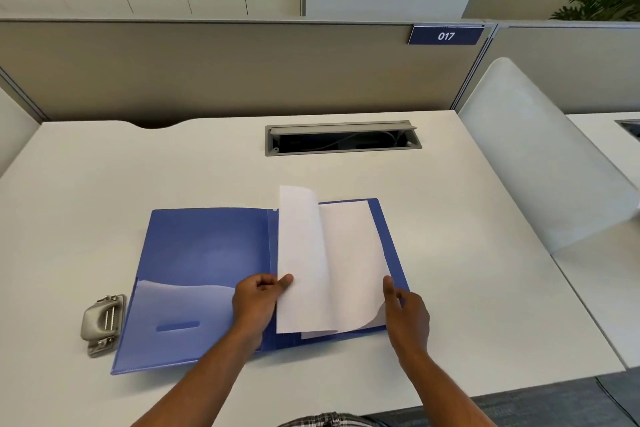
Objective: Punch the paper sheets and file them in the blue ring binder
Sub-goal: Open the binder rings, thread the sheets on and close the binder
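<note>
The top sheet [304, 260] is pinched by the left hand [258, 298] (right hand [407, 312] fingers loosely spread); its punched edge should be kept aligned at the blue ring binder [204, 274] spine.

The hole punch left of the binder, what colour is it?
Silver-grey metal, the hole punch shows best in the head view.

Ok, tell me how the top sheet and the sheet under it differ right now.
The top sheet is curled up off the blue binder; the lower sheet lies flat. The left hand pinches the top sheet's near left edge; the right hand rests at the lower sheet's right edge. Both are blank white.
</note>
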